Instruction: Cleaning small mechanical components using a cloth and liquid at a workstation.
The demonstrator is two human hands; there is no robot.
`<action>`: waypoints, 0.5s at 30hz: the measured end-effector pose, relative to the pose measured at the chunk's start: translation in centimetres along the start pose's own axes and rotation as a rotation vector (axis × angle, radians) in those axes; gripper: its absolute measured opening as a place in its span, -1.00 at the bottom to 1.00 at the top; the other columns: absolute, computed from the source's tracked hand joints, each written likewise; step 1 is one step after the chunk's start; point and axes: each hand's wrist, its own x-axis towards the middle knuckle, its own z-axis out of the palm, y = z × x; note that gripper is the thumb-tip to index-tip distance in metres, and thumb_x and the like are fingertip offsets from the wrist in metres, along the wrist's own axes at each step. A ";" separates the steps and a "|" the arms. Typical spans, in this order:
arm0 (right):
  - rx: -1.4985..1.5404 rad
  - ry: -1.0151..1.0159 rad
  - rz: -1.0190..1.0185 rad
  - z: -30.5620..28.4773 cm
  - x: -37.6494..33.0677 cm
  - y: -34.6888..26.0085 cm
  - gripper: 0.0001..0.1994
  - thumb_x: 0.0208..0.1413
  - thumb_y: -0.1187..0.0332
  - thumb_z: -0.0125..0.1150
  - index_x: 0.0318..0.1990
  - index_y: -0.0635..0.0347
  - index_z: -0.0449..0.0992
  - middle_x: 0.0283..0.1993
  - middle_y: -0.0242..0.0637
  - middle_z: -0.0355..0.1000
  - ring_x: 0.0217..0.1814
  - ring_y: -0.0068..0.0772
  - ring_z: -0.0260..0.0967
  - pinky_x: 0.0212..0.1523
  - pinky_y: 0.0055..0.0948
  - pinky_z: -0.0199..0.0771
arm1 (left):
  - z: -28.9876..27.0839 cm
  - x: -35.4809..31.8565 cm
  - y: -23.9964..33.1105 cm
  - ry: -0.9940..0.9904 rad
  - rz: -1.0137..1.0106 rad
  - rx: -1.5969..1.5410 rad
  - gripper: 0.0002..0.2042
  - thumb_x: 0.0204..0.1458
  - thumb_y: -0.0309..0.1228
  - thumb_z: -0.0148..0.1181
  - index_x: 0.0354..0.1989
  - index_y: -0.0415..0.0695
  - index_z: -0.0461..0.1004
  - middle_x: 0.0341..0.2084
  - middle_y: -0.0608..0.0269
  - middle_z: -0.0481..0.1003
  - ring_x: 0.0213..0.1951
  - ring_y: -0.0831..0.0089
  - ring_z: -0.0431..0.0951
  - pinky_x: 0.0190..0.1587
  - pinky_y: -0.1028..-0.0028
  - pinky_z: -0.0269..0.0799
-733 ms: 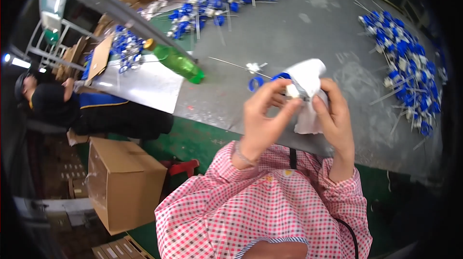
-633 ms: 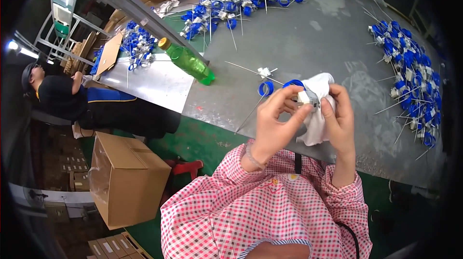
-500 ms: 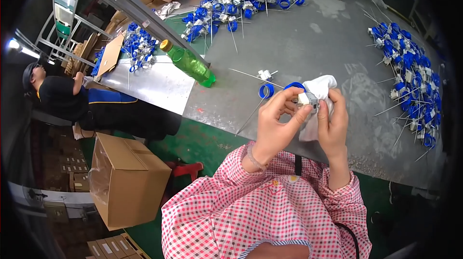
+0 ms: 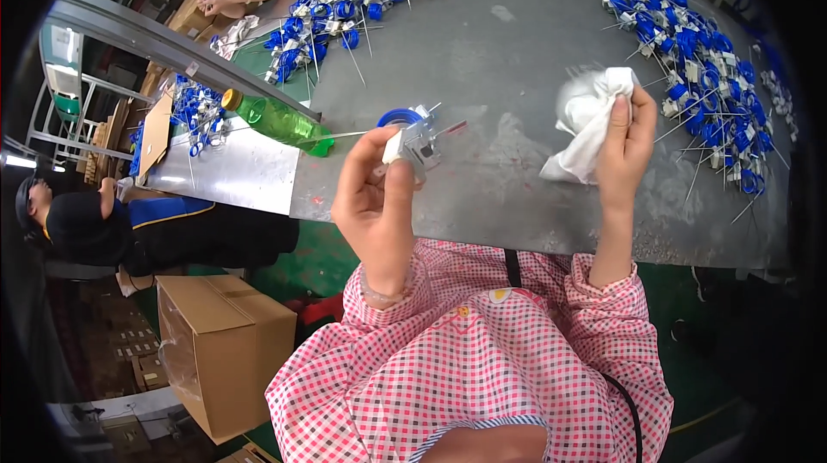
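Note:
My left hand (image 4: 376, 196) pinches a small white-and-grey boxy part (image 4: 417, 149) between thumb and fingers, holding it up over the near part of the table. A blue coil (image 4: 400, 117) shows just behind that part; whether the two are joined I cannot tell. To the right, my right hand (image 4: 627, 149) grips a crumpled white cloth (image 4: 584, 149), which hangs from the fingers and is partly blurred. The two hands are well apart, with the grey table (image 4: 482, 67) showing between them.
Heaps of similar blue-coiled parts with thin rods lie at the far left (image 4: 332, 11) and on the right (image 4: 689, 75). A green bottle (image 4: 280, 124) lies tilted by a metal post (image 4: 185, 54). Two people sit to the left. An open carton (image 4: 228, 351) stands at lower left.
My hands have parted: the left has moved left with the boxy part, the right has moved rightward and up with the cloth. The whole view has shifted.

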 end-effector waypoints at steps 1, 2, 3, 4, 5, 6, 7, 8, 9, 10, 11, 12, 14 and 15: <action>0.012 -0.043 -0.004 -0.3 -0.2 -0.2 -0.79 0.20 0.40 -0.10 -0.09 0.34 0.29 -0.22 -0.37 0.33 -0.20 -0.63 0.23 -0.15 -0.63 0.24 | 0.5 0.0 0.4 0.018 -0.020 -0.028 -0.72 0.00 -0.56 0.09 -0.08 -0.33 0.35 -0.34 0.26 0.45 -0.42 0.68 0.42 -0.38 0.69 0.37; 0.010 -0.043 -0.002 -0.2 -0.6 -0.5 -0.79 0.20 0.40 -0.10 -0.09 0.34 0.29 -0.22 -0.37 0.33 -0.20 -0.63 0.23 -0.15 -0.63 0.24 | 0.8 -0.1 0.3 0.017 -0.023 -0.028 -0.72 0.00 -0.56 0.09 -0.08 -0.33 0.35 -0.34 0.26 0.45 -0.42 0.68 0.42 -0.38 0.69 0.37; 0.034 -0.078 -0.039 0.3 -1.2 -1.1 -0.79 0.20 0.40 -0.10 -0.09 0.34 0.29 -0.22 -0.36 0.33 -0.20 -0.64 0.22 -0.15 -0.64 0.23 | 1.0 -0.2 0.2 0.008 -0.042 -0.030 -0.72 0.00 -0.56 0.09 -0.08 -0.33 0.36 -0.35 0.26 0.46 -0.43 0.68 0.42 -0.38 0.69 0.38; 0.060 -0.112 -0.078 0.9 -1.6 -1.5 -0.79 0.20 0.39 -0.09 -0.09 0.35 0.29 -0.23 -0.36 0.33 -0.20 -0.64 0.22 -0.15 -0.66 0.22 | 1.2 -0.1 0.1 -0.001 -0.058 -0.034 -0.72 0.00 -0.56 0.09 -0.08 -0.33 0.36 -0.36 0.26 0.46 -0.43 0.69 0.41 -0.38 0.68 0.38; 0.114 -0.170 -0.077 1.3 -1.8 -2.0 -0.79 0.19 0.41 -0.08 -0.09 0.35 0.29 -0.22 -0.37 0.32 -0.20 -0.64 0.22 -0.15 -0.66 0.22 | 1.2 -0.2 -0.1 -0.002 -0.063 -0.006 -0.71 0.00 -0.55 0.10 -0.08 -0.33 0.35 -0.36 0.25 0.46 -0.44 0.68 0.41 -0.39 0.67 0.40; 0.113 -0.166 -0.078 1.8 -1.9 -2.6 -0.79 0.19 0.41 -0.08 -0.09 0.35 0.29 -0.22 -0.37 0.32 -0.20 -0.64 0.22 -0.15 -0.66 0.22 | 1.3 -0.1 -0.1 -0.005 -0.061 -0.008 -0.71 0.00 -0.55 0.10 -0.08 -0.33 0.35 -0.36 0.25 0.46 -0.44 0.68 0.41 -0.39 0.67 0.40; 0.115 -0.231 -0.070 2.2 -2.2 -3.1 -0.80 0.17 0.43 -0.06 -0.11 0.35 0.31 -0.21 -0.34 0.33 -0.19 -0.61 0.23 -0.15 -0.65 0.23 | 1.4 -0.1 -0.2 -0.017 -0.067 -0.031 -0.71 0.01 -0.55 0.10 -0.07 -0.34 0.34 -0.36 0.25 0.46 -0.43 0.68 0.42 -0.39 0.66 0.41; 0.118 -0.296 -0.062 2.6 -2.3 -3.6 -0.82 0.15 0.45 -0.03 -0.13 0.35 0.32 -0.21 -0.31 0.34 -0.19 -0.58 0.25 -0.15 -0.63 0.23 | 1.4 -0.1 -0.3 -0.028 -0.072 -0.055 -0.71 0.01 -0.55 0.10 -0.07 -0.34 0.34 -0.35 0.25 0.46 -0.42 0.67 0.42 -0.39 0.66 0.42; 0.117 -0.295 -0.062 3.3 -2.2 -4.0 -0.82 0.15 0.45 -0.03 -0.13 0.35 0.32 -0.21 -0.31 0.34 -0.19 -0.58 0.25 -0.15 -0.63 0.23 | 1.5 -0.1 -0.4 -0.030 -0.072 -0.056 -0.71 0.01 -0.55 0.10 -0.07 -0.34 0.34 -0.35 0.25 0.46 -0.42 0.67 0.42 -0.39 0.66 0.42; 0.103 -0.318 -0.226 3.9 -2.0 -4.3 -0.83 0.09 0.46 0.04 -0.18 0.33 0.36 -0.25 -0.23 0.36 -0.24 -0.44 0.31 -0.21 -0.56 0.29 | 1.6 -0.3 -0.3 -0.047 -0.081 -0.082 -0.70 0.01 -0.55 0.10 -0.07 -0.35 0.33 -0.34 0.24 0.46 -0.41 0.67 0.42 -0.38 0.65 0.42; 0.091 -0.339 -0.392 4.2 -1.8 -4.6 -0.84 0.02 0.47 0.12 -0.23 0.30 0.40 -0.30 -0.15 0.38 -0.29 -0.31 0.38 -0.27 -0.49 0.34 | 1.8 -0.5 -0.1 -0.064 -0.088 -0.107 -0.70 0.00 -0.56 0.10 -0.06 -0.35 0.33 -0.33 0.24 0.45 -0.39 0.66 0.43 -0.38 0.65 0.43; 0.102 -0.340 -0.397 4.2 -1.8 -4.9 -0.84 0.02 0.47 0.12 -0.23 0.30 0.40 -0.30 -0.15 0.38 -0.29 -0.31 0.38 -0.27 -0.49 0.34 | 2.0 -0.7 0.1 -0.054 -0.088 -0.128 -0.70 -0.01 -0.58 0.10 -0.07 -0.36 0.33 -0.30 0.22 0.45 -0.35 0.63 0.44 -0.37 0.62 0.43; 0.155 -0.497 -0.251 4.8 -2.3 -5.6 -0.82 -0.03 0.53 0.12 -0.23 0.36 0.39 -0.24 -0.18 0.37 -0.22 -0.38 0.34 -0.23 -0.56 0.30 | 1.4 -0.7 -0.7 -0.047 0.007 -0.121 -0.70 -0.02 -0.60 0.11 -0.08 -0.36 0.33 -0.29 0.22 0.44 -0.34 0.61 0.44 -0.34 0.62 0.41; 0.114 -0.529 -0.244 4.6 -2.2 -5.9 -0.79 -0.07 0.54 0.14 -0.22 0.34 0.38 -0.29 -0.21 0.39 -0.29 -0.45 0.34 -0.29 -0.56 0.32 | 1.5 -0.9 -0.4 -0.032 -0.019 -0.132 -0.70 -0.04 -0.62 0.13 -0.09 -0.36 0.33 -0.29 0.22 0.44 -0.35 0.59 0.45 -0.31 0.64 0.38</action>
